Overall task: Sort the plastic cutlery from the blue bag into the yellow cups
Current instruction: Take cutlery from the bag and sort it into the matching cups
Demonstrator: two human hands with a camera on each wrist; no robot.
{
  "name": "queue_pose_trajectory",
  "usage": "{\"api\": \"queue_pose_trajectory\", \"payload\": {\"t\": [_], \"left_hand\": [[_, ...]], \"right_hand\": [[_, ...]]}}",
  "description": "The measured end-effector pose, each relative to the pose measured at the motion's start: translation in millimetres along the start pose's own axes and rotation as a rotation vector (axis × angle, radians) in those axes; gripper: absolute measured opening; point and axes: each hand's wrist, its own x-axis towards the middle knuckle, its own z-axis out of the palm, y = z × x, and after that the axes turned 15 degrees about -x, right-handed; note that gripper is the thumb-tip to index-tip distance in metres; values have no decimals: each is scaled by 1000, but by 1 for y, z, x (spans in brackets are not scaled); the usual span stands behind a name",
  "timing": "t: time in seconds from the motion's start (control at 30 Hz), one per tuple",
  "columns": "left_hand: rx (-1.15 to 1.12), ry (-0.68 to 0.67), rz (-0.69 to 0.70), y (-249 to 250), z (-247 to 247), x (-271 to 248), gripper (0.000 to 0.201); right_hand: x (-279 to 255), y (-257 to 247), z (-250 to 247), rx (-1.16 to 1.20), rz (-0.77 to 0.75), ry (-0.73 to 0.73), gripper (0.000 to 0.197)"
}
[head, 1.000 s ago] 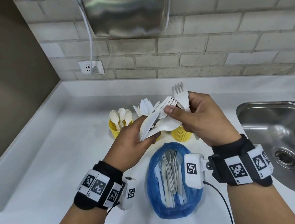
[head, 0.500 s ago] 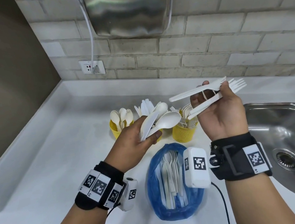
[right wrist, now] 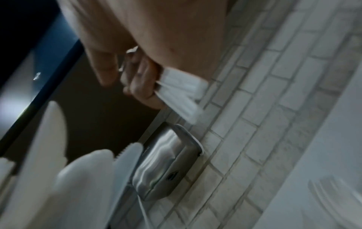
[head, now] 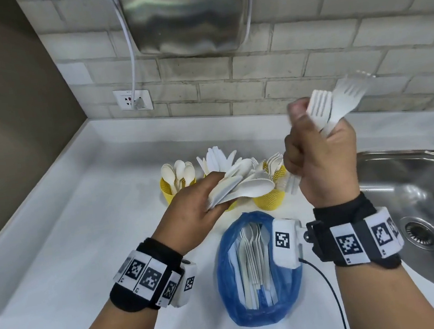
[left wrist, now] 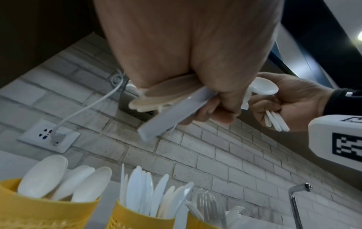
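Observation:
My left hand [head: 214,194] grips a bundle of white spoons and a knife [head: 242,185] above the yellow cups; the left wrist view shows its fingers curled round that bundle [left wrist: 176,99]. My right hand [head: 307,137] is raised to the right and holds white forks [head: 339,104] in a fist, tines up and blurred. Fork handles [right wrist: 182,93] stick out below its curled fingers. The left yellow cup [head: 169,194] holds spoons, the middle cup [left wrist: 137,220] knives, the right cup [head: 270,199] forks. The open blue bag [head: 232,284] lies near me with more cutlery inside.
A steel sink [head: 417,195] is sunk into the white counter [head: 83,233] at the right, with its tap [left wrist: 295,201] behind it. A metal hand dryer [head: 185,13] hangs on the brick wall, its cable plugged into a socket [head: 132,99].
My right hand pulled the forks out of the left hand's bundle, moved right and up, and turned them from sideways to tines up. The left hand kept the spoons and knife.

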Motion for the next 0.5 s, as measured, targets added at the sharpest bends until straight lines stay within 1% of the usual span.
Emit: {"api": "queue_pose_trajectory", "payload": {"t": [0.03,0.07,0.13,0.2,0.23,0.33,0.4,0.5], "left_hand": [[39,10,21,-2,-1,0,36],[64,18,36,-2,-2,1,40],[97,16,54,0,-5,3,47],[115,7,64,0,-6,5,49],[119,7,67,0,-6,6,49],[122,4,66,1,-6,7,47],[113,-5,47,1,-5,7,45],[45,-30,22,-1,-4,8,44]], "right_hand": [[-1,-2,-2,-112,-39,-74,8],[-3,-4,-5,-229,-61,-147,9],[-4,-7,-11,-431,-81,-304,16],[-5,-10,-14,-548,-93,-451,16],[-5,-11,-14,-588,-92,-498,15],[-4,-10,-13,-639,-100,-561,11],[-3,-8,-12,-674,-149,-588,9],[-2,-5,-12,-646,-169,-585,7]]}}
